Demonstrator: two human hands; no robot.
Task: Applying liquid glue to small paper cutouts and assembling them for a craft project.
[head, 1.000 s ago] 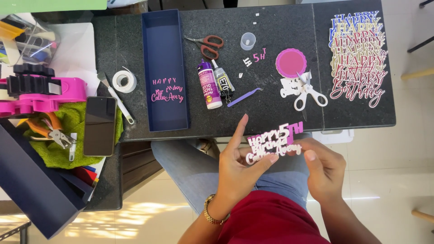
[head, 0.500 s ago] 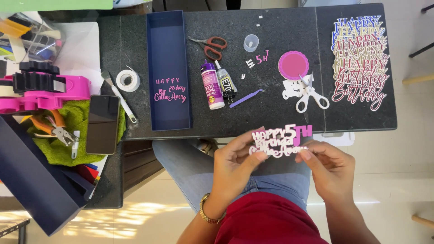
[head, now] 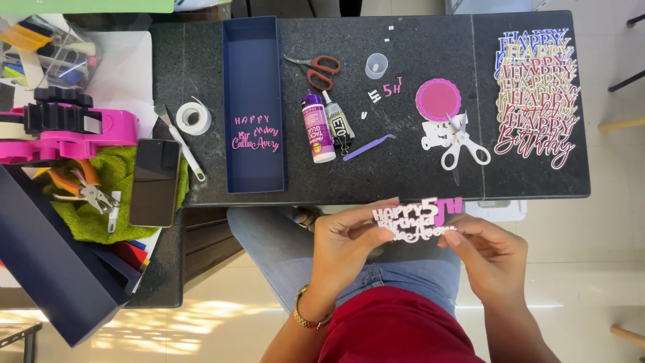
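— So, how are you holding it?

— Both hands, over my lap, just off the near edge of the counter (head: pixel 430 181). My left hand (head: pixel 346 242) pinches the paper cut-out lettering (head: pixel 416 220) at its nine o'clock end, fingers (head: pixel 376 232) closed on the white script. My right hand (head: pixel 490 252) grips the three o'clock end, under the pink numeral.

— It looks flimsy.

— I'd judge so — thin strokes, lots of gaps. The way to do it well, I think, is to keep the pinch on the thicker parts and hold the piece flat, so no letter bends or tears. Both ends level, no twisting.

— And if glue comes into it?

— The white glue bottle (head: pixel 317 128) and the small tube (head: pixel 338 121) lie at about eleven o'clock from the piece, on the counter, beside the red-handled scissors (head: pixel 316 69). Sparing dabs would suit strokes this narrow, I reckon.

— What else is up there?

— A long navy box (head: pixel 254 40) at ten o'clock, with small pink letters lying in it. A pink scalloped disc (head: pixel 438 99) at twelve, white scissors (head: pixel 463 142) just below it, and a stack of layered greeting cut-outs (head: pixel 537 94) at one o'clock. Loose little letters (head: pixel 386 91) near a clear cup (head: pixel 376 65) too — easy to lose, so I'd keep my elbows clear of them.
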